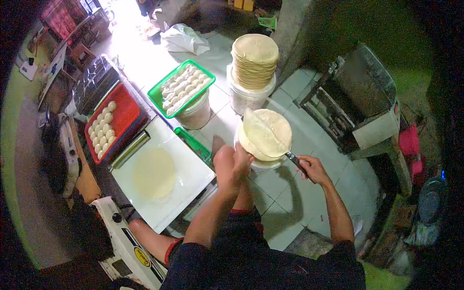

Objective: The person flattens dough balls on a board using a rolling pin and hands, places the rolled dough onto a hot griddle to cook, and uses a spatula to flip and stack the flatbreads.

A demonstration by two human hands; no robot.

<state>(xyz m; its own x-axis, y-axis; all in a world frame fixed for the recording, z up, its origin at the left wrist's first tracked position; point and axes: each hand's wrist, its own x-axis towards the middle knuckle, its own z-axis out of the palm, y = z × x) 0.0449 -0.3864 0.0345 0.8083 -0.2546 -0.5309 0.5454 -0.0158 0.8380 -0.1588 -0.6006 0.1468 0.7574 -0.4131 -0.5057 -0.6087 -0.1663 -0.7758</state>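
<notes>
My right hand [313, 169] is wrapped round the dark handle of a pan [296, 162], whose far end lies at a stack of pale flatbreads [275, 123] on a white bucket. A thin flatbread [258, 133] is partly raised and folded over the left side of that stack. My left hand [243, 158] is at the stack's lower left edge, fingers close together; whether they pinch the flatbread is too small to tell. To the left, a thin round dough sheet [154, 174] lies flat on a white board [186, 193], beside a metal rolling pin [130, 151].
A red tray [126, 113] and a green tray [155, 93] hold several dough balls. A tall flatbread stack [255, 60] stands on a bucket [246, 99] behind. A metal appliance [357, 92] is at the right, a white stove [128, 246] at lower left.
</notes>
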